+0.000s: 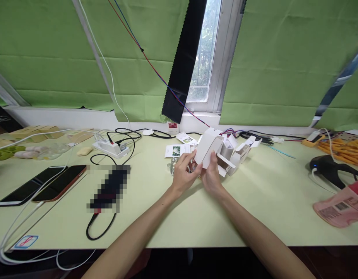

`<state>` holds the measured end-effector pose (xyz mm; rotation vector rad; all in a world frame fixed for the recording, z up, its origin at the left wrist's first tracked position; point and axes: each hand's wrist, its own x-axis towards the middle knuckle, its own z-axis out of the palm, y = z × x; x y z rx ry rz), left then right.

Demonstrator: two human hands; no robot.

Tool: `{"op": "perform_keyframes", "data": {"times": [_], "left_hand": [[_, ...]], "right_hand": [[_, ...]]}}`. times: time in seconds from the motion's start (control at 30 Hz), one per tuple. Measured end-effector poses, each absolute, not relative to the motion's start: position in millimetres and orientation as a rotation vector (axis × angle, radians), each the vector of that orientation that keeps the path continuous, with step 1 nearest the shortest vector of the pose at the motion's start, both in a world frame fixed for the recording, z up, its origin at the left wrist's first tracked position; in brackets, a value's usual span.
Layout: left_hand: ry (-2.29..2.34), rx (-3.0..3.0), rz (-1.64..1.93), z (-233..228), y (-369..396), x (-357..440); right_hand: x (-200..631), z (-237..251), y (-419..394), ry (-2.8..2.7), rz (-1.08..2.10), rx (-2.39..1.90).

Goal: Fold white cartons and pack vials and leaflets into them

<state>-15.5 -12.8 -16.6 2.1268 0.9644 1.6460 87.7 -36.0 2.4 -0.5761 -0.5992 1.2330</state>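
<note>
"Nearest the camera were the left forearm (141,224) and the right forearm (254,232), slanting in over the desk (283,193) from seven and five o'clock."

"And where was the white carton (208,149)?"

"Off the desk, up in both hands, at twelve o'clock from the wrists. It was tilted, its long axis running from about seven o'clock up to one."

"Which hand was nearer?"

"Neither by much; both touched it. The left hand (184,170) was on its lower left corner and the right hand (212,176) was below, with the thumb up on the face."

"How did the grip look?"

"On the left, thumb and bent fingers pinched the carton's corner. On the right, the thumb pressed on the carton, though the fingers behind it were hidden."

"What lay around it?"

"Opened boxes (239,155) with raised flaps, just beside it at three o'clock. At nine to ten were printed cards (176,151), near the left fingers. Farther off, toward eight from the hands, was a pixelated dark device (109,190); I couldn't tell what it was."
</note>
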Motion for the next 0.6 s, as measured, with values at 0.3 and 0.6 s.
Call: {"op": "perform_keyframes", "data": {"times": [0.3,0.6], "left_hand": [[0.937,2.119,1.653,-16.6,-14.0,-15.6],[0.916,2.129,1.635,-16.6,-14.2,-15.3]], "right_hand": [[87.7,4.4,-37.9,-0.609,1.235,-0.578],[88.4,3.7,-37.0,-0.649,1.244,-0.582]]}}
